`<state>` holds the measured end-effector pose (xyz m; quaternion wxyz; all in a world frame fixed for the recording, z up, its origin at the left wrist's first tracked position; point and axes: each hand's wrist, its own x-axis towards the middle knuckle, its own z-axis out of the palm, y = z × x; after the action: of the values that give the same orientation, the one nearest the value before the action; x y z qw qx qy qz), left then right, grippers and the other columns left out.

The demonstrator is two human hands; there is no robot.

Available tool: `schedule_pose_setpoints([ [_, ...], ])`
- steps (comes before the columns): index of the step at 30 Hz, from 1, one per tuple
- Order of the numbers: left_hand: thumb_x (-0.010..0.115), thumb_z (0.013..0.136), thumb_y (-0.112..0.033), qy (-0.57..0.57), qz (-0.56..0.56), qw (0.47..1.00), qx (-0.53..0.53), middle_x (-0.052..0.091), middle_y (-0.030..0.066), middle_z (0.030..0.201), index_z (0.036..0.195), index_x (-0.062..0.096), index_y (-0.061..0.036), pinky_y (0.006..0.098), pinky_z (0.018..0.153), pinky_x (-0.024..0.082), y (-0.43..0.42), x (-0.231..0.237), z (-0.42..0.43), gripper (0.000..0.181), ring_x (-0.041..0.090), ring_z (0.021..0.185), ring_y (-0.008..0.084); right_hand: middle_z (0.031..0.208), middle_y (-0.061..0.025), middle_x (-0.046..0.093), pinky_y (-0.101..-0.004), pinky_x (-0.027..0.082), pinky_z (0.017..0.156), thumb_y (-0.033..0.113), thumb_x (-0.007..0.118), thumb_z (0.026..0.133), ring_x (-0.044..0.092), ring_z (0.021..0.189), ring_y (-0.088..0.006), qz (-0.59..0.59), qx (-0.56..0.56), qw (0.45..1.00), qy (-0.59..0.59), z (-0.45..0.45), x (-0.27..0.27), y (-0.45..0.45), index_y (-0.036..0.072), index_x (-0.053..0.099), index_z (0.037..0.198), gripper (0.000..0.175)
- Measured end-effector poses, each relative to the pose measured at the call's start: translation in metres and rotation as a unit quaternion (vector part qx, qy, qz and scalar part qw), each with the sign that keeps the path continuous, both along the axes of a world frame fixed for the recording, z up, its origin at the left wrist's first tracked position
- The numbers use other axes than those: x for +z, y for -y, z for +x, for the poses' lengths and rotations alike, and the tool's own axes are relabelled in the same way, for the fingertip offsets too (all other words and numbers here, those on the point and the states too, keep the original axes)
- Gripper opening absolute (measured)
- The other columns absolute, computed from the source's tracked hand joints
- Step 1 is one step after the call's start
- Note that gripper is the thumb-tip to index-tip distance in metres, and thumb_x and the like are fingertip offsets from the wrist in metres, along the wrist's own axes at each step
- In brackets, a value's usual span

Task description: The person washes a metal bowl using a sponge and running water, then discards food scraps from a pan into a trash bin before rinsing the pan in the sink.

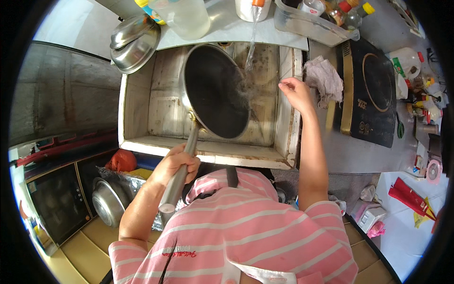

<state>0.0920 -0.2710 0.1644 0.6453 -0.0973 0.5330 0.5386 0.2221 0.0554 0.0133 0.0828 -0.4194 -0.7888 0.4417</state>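
Observation:
My left hand [176,164] grips the metal handle [191,142] of a frying pan. The pan [216,96] is tilted over a tiled sink [212,156], its dark inner face showing. From an orange-tipped spout [258,3] a stream of water [251,53] runs down near the pan's right rim, with blurred splashes there. My right hand [297,94] hovers over the sink's right edge, beside a crumpled grey cloth [324,80]. Its fingers are loosely curled, and I see nothing held in them.
Right of the sink sits a black induction cooktop [370,94]. Behind stand a translucent plastic jug [186,17] and a plastic bin [315,30] of bottles. Stacked metal bowls [136,44] rest on the far left corner. A metal basin [110,202] is low at left.

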Motion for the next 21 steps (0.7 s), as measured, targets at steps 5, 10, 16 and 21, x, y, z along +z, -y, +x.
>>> schedule_pose_setpoints([
  [5, 0.047, 0.071, -0.010, -0.080, -0.081, 0.993, 0.033, 0.040, 0.0051, 0.059, 0.090, 0.042, -0.0021, 0.0230, 0.037, 0.032, -0.009, 0.031, 0.026, 0.021, 0.038, 0.042, 0.0130, 0.081, -0.0090, 0.063, -0.0286, 0.047, 0.072, 0.022, 0.061, 0.081, 0.061, 0.078, -0.0193, -0.071, -0.046, 0.994, -0.069, 0.034, -0.014, -0.005, 0.004, 0.062, 0.098, 0.025],
  [10, 0.046, 0.067, -0.008, -0.155, -0.129, 0.976, 0.085, 0.040, 0.0049, 0.057, 0.090, 0.042, -0.0010, 0.0203, 0.036, 0.033, -0.005, 0.054, 0.049, 0.024, 0.037, 0.041, 0.0114, 0.089, -0.0105, 0.065, -0.0297, 0.047, 0.072, 0.022, 0.060, 0.082, 0.062, 0.081, -0.0186, -0.031, -0.017, 0.995, -0.093, 0.024, -0.019, -0.015, 0.005, 0.062, 0.098, 0.024],
  [16, 0.046, 0.065, -0.007, -0.202, -0.146, 0.964, 0.090, 0.040, 0.0061, 0.055, 0.088, 0.042, -0.0017, 0.0210, 0.033, 0.032, 0.007, 0.065, 0.058, 0.024, 0.037, 0.037, 0.0124, 0.094, -0.0110, 0.064, -0.0295, 0.049, 0.073, 0.021, 0.055, 0.086, 0.062, 0.084, -0.0195, -0.242, 0.080, 0.955, -0.151, -0.077, -0.025, -0.004, 0.003, 0.059, 0.103, 0.025],
  [21, 0.046, 0.066, -0.007, -0.200, -0.161, 0.960, 0.113, 0.040, 0.0059, 0.055, 0.089, 0.042, -0.0008, 0.0212, 0.033, 0.032, 0.017, 0.067, 0.058, 0.024, 0.037, 0.038, 0.0119, 0.102, -0.0137, 0.060, -0.0311, 0.046, 0.080, 0.025, 0.043, 0.092, 0.059, 0.094, -0.0237, -0.571, -0.036, 0.796, -0.200, -0.136, -0.070, 0.018, 0.001, 0.050, 0.113, 0.033],
])
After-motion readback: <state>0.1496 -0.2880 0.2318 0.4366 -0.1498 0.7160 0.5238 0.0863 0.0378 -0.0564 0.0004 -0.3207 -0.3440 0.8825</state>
